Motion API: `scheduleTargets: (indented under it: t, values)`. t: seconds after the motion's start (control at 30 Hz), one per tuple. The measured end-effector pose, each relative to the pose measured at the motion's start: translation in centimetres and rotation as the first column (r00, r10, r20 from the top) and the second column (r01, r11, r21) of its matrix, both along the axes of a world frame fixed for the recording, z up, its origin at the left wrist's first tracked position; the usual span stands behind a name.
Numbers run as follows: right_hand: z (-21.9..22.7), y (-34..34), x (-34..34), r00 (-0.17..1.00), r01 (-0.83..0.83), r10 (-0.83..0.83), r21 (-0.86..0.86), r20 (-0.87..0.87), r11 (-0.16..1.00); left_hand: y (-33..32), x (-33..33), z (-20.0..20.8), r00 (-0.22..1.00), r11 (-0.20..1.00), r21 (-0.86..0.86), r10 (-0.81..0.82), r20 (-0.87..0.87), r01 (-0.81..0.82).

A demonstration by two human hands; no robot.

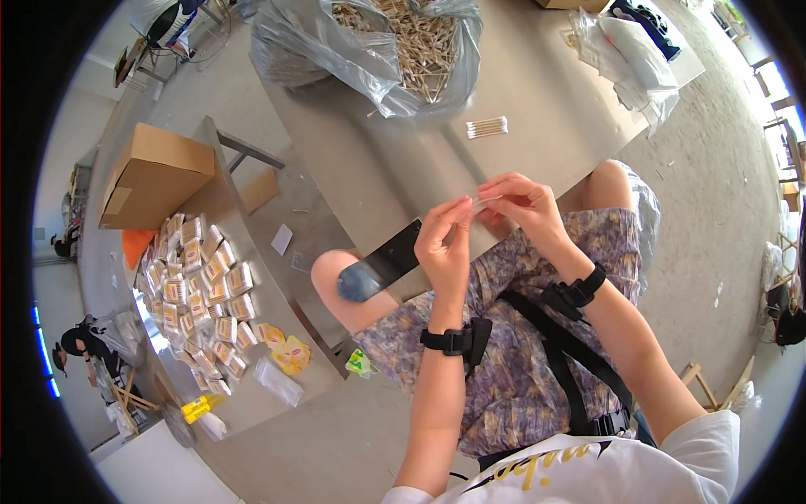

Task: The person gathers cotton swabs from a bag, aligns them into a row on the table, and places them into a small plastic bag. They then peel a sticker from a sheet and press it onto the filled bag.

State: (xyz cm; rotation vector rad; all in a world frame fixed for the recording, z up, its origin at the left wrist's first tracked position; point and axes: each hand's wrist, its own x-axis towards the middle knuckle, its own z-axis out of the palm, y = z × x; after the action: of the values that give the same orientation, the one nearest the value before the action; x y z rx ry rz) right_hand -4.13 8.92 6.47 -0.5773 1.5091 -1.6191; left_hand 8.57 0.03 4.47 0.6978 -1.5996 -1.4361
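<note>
Near the table's front edge my left hand (445, 244) and my right hand (531, 212) meet, fingertips pinched. Between them is a small, thin, see-through whitish piece (482, 204); its kind is too small to make out. Beyond my hands a short row of cotton swabs (487, 127) lies side by side on the metal table (369, 168). At the table's far side an open grey plastic bag (285, 42) holds a heap of wooden-stick cotton swabs (424, 50). A dark phone-like slab (395, 256) sits by my left wrist, at the table's edge.
On a lower table at left are many small packs of swabs (197, 290), a cardboard box (159, 172), clear plastic sleeves (277, 382) and yellow packaging (285, 349). White plastic wrapping (630, 63) lies at the far right corner. My knees are against the table's front edge.
</note>
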Motion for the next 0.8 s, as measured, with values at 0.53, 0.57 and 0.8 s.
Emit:
scheduleTargets:
  t: [0.53,0.57,0.8]
  values:
    - [1.1,0.5,-1.5,0.971,-0.114,0.087,0.114,0.222,0.987,-0.4,-0.4,-0.8,0.998,0.998,0.060,-0.038,0.050,0.035]
    - [1.2,0.3,-1.6,0.971,-0.112,0.085,0.112,0.221,0.987,-0.5,-0.4,-0.8,0.996,0.997,0.068,-0.048,0.075,0.043]
    - [-0.1,0.3,-1.2,0.986,-0.062,0.056,0.034,0.155,0.997,0.1,-0.6,-0.7,0.995,0.976,0.198,-0.093,0.031,0.085]
